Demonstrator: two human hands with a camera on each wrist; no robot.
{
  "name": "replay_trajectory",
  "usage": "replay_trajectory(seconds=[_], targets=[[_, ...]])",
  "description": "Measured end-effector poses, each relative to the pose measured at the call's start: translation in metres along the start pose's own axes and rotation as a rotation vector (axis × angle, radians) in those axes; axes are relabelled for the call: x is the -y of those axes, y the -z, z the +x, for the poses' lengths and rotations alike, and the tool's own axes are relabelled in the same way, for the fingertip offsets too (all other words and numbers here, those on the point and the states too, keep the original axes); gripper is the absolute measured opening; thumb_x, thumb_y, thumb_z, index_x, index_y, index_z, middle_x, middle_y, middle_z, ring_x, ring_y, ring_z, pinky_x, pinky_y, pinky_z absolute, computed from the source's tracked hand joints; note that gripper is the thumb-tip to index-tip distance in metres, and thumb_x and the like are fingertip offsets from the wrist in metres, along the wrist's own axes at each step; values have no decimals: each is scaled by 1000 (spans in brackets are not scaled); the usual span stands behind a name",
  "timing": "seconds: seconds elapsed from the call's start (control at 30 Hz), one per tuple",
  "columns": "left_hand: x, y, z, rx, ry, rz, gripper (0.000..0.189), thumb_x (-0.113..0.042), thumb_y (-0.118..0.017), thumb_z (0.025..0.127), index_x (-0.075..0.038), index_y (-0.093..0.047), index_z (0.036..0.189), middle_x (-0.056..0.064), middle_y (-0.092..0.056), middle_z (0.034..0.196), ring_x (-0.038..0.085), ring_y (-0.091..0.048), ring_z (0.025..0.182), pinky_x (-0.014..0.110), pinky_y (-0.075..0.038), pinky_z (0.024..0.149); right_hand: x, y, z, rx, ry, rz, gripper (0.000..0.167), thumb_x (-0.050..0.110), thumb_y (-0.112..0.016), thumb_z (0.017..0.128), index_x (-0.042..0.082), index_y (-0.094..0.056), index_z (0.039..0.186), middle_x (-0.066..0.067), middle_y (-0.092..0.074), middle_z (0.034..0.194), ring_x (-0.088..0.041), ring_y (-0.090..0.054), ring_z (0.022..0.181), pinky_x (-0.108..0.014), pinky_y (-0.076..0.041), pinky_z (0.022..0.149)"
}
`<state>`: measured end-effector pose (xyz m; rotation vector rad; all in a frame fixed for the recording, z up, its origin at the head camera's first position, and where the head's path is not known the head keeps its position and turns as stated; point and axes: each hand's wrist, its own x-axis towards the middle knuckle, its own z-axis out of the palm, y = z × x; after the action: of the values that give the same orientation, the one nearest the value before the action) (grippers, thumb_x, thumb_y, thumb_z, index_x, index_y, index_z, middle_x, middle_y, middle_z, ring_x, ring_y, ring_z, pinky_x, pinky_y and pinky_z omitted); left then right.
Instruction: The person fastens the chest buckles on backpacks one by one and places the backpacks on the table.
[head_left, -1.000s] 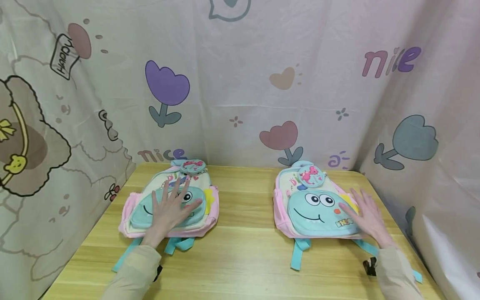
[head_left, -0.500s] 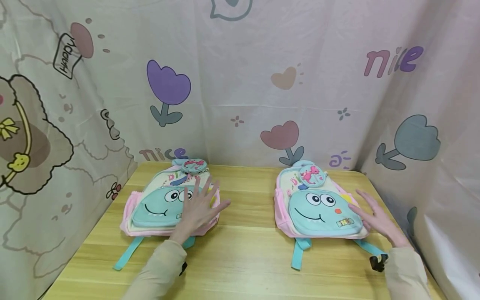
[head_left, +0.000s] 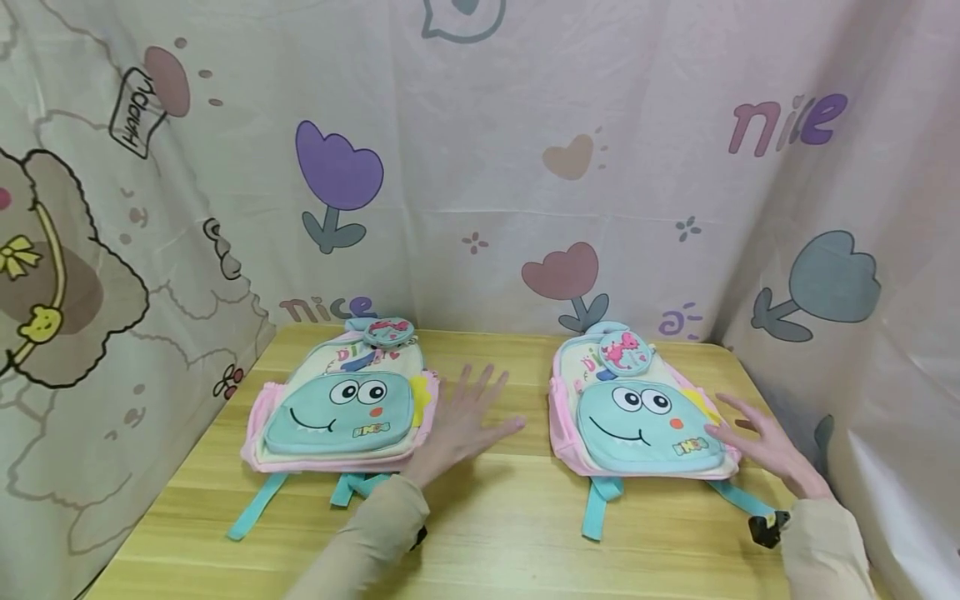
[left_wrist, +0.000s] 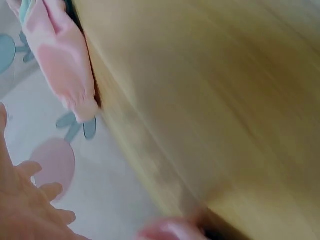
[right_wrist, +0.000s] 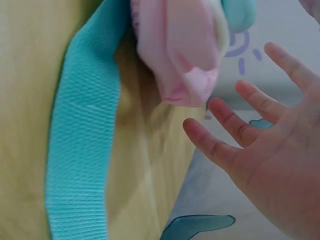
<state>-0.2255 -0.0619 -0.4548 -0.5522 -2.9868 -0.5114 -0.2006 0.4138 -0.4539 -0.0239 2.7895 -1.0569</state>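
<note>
"Where's the room to move?"
"Mid-frame in the head view: a broad stretch of table (head_left: 502, 546) runs between the left backpack (head_left: 330, 421) and the right backpack (head_left: 645, 429), and continues along the bottom of the frame."
"And the left hand (head_left: 463, 425)?"
"Near the centre, over that gap, fingers and thumb spread apart. Its wrist side overlaps the left backpack's lower right edge; I can't tell whether they touch."
"The right hand (head_left: 768, 446)?"
"Tighter. It's at the right of the frame, close to the table's side edge, fingers apart. Its thumb overlaps the right backpack's front; contact there is hard to judge. The right wrist view has a teal strap (right_wrist: 82, 135) running down its left side, on the wood."
"Other edges?"
"The far one passes behind both bags; the side ones slant outward toward the lower corners."
"Surface and room?"
"Pale yellow wood grain with a soft sheen. Whitish patterned cloth (head_left: 465, 150) hangs behind and along both sides, printed with a purple tulip (head_left: 337, 167) at upper left, and it folds at the right."
</note>
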Motion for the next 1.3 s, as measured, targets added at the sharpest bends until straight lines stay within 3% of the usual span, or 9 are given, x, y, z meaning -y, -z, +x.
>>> replay_trajectory(seconds=[0.3,0.43,0.67,0.77,0.87,1.0,1.17,1.3], targets=[[-32,-19,16,118,-118,-93,79,-75,-40,94,-38,-20,161,-2,-13,171,33,-2,159,69,-5,121,-10,-8,1,14,18,59,80,40,-59,100,3,-19,160,-36,-17,161,-61,-36,130,-70,-43,93],[-41,-27,22,169,-124,-141,78,-74,-40,95,-38,-20,161,-5,-13,171,33,-2,159,70,-3,121,-8,-12,1,14,-6,65,81,41,-59,100,3,-20,159,-37,-15,161,-61,-34,131,-71,-39,97],[-52,-36,27,211,-139,-135,75,-71,-43,95,-38,-23,160,-5,-16,171,36,-10,158,68,-7,122,-11,-16,2,17,-76,77,84,47,-58,100,3,-19,160,-38,-15,160,-58,-32,135,-69,-37,101],[-55,-37,28,223,-138,-132,75,-71,-44,95,-37,-26,159,-3,-19,170,36,-14,157,68,-8,122,-13,-17,1,7,-68,93,81,46,-57,101,3,-21,159,-37,-26,157,-46,-43,130,-57,-42,98],[-56,-39,28,235,-146,-118,75,-70,-45,95,-35,-28,159,-2,-17,170,35,-15,157,67,-8,123,-13,-16,-2,-13,-54,112,78,44,-57,101,2,-25,158,-34,-40,150,-18,-55,114,-34,-44,90],[-55,-39,27,232,-159,-106,75,-67,-49,95,-31,-31,158,-1,-15,171,35,-18,157,67,-10,122,-12,-13,-4,-44,-18,155,75,40,-59,101,0,-29,157,-33,-45,147,8,-52,95,-17,-43,79],[-52,-40,26,235,-161,-124,74,-65,-52,95,-30,-33,158,-1,-17,171,35,-22,155,68,-11,121,-8,-9,-5,-60,-12,195,76,39,-62,99,0,-31,156,-29,-37,154,14,-49,97,-13,-43,79],[-50,-40,26,243,-162,-131,74,-66,-51,95,-30,-33,158,-1,-18,170,36,-24,155,68,-11,121,-6,-6,-5,-39,-62,286,74,39,-61,100,7,-29,158,-15,-48,138,4,-59,94,-20,-49,80]])
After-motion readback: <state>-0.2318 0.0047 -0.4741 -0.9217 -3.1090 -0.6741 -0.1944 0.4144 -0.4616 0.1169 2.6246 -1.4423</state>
